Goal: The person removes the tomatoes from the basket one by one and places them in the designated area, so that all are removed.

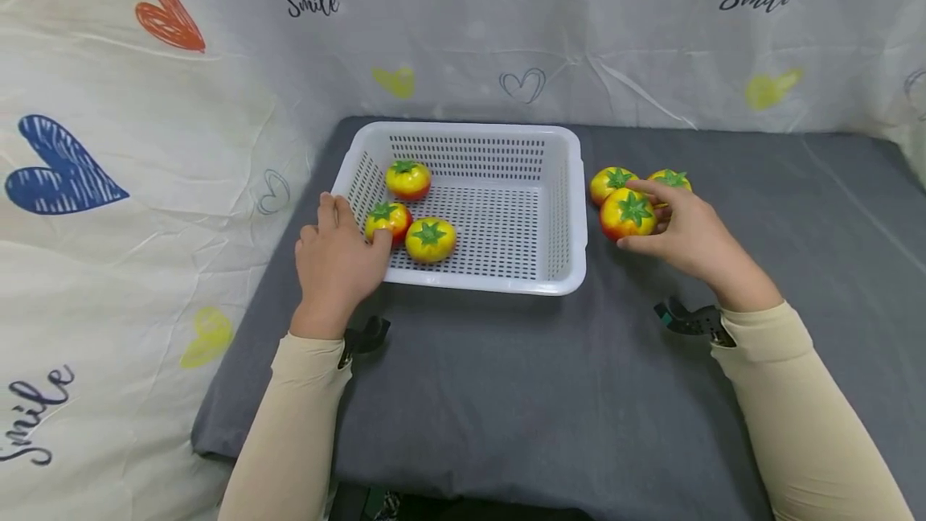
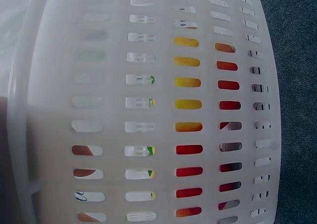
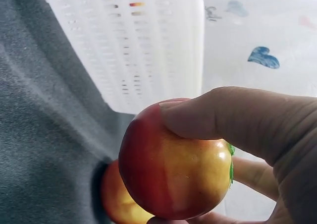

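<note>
My left hand point(image 1: 338, 264) grips the left rim of a white slotted plastic basket point(image 1: 506, 286), its thumb inside. Beside that thumb lies a red-and-yellow toy tomato point(image 1: 385, 219). Two more tomatoes, one at the back point(image 1: 408, 181) and one in front point(image 1: 431, 240), sit in the basket's left half. To the right of the basket, my right hand point(image 1: 687, 235) pinches a tomato point(image 3: 173, 164) between thumb and fingers. Behind it are two others, a left one point(image 1: 606, 181) and a right one point(image 1: 673, 178), partly covered. The left wrist view shows mostly the basket's slotted outer wall point(image 2: 163, 140).
Dark grey cloth point(image 1: 506, 392) covers the table under the basket. A white curtain point(image 1: 463, 38) printed with hearts and "Smile" hangs behind and along the left. Each wrist carries a small black camera mount.
</note>
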### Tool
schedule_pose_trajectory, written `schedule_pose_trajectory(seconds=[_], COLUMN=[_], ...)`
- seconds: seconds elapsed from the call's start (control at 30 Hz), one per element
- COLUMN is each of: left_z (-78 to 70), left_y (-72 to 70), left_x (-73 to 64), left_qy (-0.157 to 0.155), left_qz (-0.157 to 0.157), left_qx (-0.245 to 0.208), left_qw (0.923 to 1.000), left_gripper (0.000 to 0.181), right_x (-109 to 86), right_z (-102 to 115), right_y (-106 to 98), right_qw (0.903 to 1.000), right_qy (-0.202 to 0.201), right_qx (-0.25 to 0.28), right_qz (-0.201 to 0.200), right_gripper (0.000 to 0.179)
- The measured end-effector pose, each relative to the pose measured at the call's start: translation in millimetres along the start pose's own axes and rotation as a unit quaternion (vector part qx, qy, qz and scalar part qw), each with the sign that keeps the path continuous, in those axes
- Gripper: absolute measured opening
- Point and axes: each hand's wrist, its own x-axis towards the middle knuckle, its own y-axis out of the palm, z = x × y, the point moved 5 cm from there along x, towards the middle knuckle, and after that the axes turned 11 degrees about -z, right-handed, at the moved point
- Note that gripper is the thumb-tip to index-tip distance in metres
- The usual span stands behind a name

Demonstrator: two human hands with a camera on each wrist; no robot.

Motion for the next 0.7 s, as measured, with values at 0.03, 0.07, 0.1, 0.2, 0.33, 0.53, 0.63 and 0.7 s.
schedule_pose_trajectory(seconds=[0.03,0.07,0.1,0.2,0.33,0.53,0.63,0.7], left_z=[0.1,0.4,0.4,0.3,-0.4,-0.3,0.0,-0.1], left_y=[0.2,0.3,0.3,0.0,-0.5,-0.2,0.1,0.1], left_x=[0.0,0.0,0.1,0.2,0.4,0.3,0.5,0.7], left_qy=[0.0,0.0,0.0,0.001,0.003,0.005,0.005,0.005], left_qz=[0.0,0.0,0.001,0.001,0.001,0.004,0.003,0.002], left_qx=[0.001,0.002,0.003,0.002,0.001,0.001,0.001,0.001], left_qw=[1.0,1.0,1.0,1.0,1.0,1.0,1.0,1.0], left_gripper=[0.085,0.085,0.085,0.085,0.085,0.085,0.085,0.085], right_x=[0.0,0.0,0.3,1.2,2.6,3.6,3.7,3.5], right_z=[-1,-2,-3,-5,-9,-14,-15,-15], right_y=[1,2,4,6,9,11,13,14], right_qw=[1.0,1.0,1.0,1.0,1.0,0.9999,0.9998,0.9997], right_qy=[0.0,0.0,-0.001,-0.003,-0.003,0.002,0.001,0.001], right_qx=[0.0,0.001,0.002,0.001,-0.002,-0.011,-0.015,-0.017], right_qz=[-0.001,-0.001,-0.001,-0.005,-0.004,0.007,0.012,0.016], right_gripper=[0.087,0.087,0.087,0.087,0.087,0.087,0.086,0.086])
